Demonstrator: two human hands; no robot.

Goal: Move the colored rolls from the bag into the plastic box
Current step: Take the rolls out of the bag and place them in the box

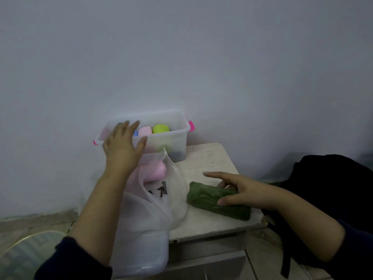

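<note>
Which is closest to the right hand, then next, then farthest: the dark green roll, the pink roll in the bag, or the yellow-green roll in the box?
From the right hand:
1. Dark green roll, under its fingers.
2. Pink roll, left, inside the white plastic bag.
3. Yellow-green roll, far back in the clear plastic box.

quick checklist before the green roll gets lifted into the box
1. Right hand around the green roll: ok, thumb and fingers curl over it as it lies on the table.
2. Plastic box open on top: ok, no lid on it.
3. Room in the box: cannot tell; blue, pink and yellow rolls are already inside.
4. Left hand out of the way: not ok, it is spread in front of the box.
5. Bag emptied: not ok, a pink roll shows inside.
</note>
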